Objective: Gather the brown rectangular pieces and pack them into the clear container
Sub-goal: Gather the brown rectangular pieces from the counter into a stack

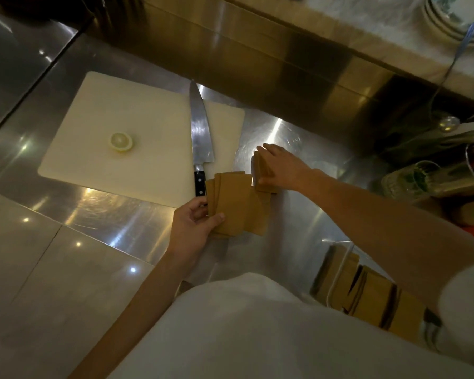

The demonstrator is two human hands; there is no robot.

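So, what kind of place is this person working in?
Probably a restaurant or other commercial kitchen: a stainless steel counter, a white cutting board with a chef's knife and a lemon half on it, and stacked bowls on the shelf behind.

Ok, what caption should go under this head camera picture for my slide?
Both hands gather brown pieces on a steel counter beside a knife, lemon slice and cutting board.

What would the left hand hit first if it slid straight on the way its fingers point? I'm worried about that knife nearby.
Probably not the knife. The left hand points rightward and already touches the fanned brown pieces; those come first. The knife handle lies just beyond its knuckles, off that line.
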